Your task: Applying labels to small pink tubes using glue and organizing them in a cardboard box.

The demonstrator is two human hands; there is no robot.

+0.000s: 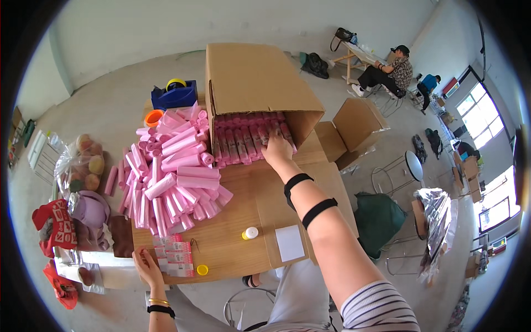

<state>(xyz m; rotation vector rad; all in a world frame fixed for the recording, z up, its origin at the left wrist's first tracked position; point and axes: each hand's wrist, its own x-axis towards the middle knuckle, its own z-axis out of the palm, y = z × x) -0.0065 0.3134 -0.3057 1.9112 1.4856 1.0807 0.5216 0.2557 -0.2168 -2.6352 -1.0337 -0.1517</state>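
Observation:
A cardboard box (263, 77) lies on its side on the wooden table, its mouth toward me. Inside, pink plastic bag rolls (235, 145) with printed labels stand packed in rows. My right hand (278, 149) reaches into the mouth at the right end of the front row, its bent fingers closed on a roll there; the fingertips are partly hidden. A large heap of loose pink rolls (171, 171) lies left of the box. At the table's front left corner rests my left hand (147, 268), empty, fingers loosely apart, beside sheets of pink-and-white labels (176, 257).
A white bottle with a yellow base (250, 233), a yellow lid (202, 270) and a white card (290, 243) lie near the front edge. Behind the heap are a blue tape dispenser (174, 95) and orange tape roll (154, 118). An open carton (354, 133) stands right; people sit farther back.

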